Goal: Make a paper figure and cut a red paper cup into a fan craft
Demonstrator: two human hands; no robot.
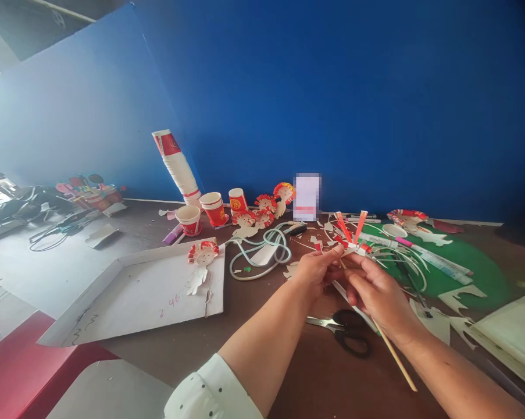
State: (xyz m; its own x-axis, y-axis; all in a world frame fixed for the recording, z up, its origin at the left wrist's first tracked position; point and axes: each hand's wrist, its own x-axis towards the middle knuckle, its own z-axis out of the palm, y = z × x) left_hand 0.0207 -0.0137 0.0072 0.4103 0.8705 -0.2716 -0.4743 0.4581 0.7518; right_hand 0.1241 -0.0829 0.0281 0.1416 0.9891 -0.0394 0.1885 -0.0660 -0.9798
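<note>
In front of me, my left hand (317, 270) and my right hand (378, 291) meet at a cut paper cup (353, 249), with red and white strips fanning up from it. The left thumb and fingers pinch the cup. Through my right hand runs a thin wooden stick (395, 356), its upper end close to the cup and its lower end slanting down right. Fingers partly hide both pieces. Scissors with black handles (352, 333) lie on the table just below my hands.
A cardboard tray (131, 311) at left holds a paper lion figure (201, 259). Behind it are a tilted stack of paper cups (179, 169), more cups and lion cutouts. A pale cable (256, 276) coils centrally. Markers (436, 259) and paper scraps lie right, by a green mat (484, 262).
</note>
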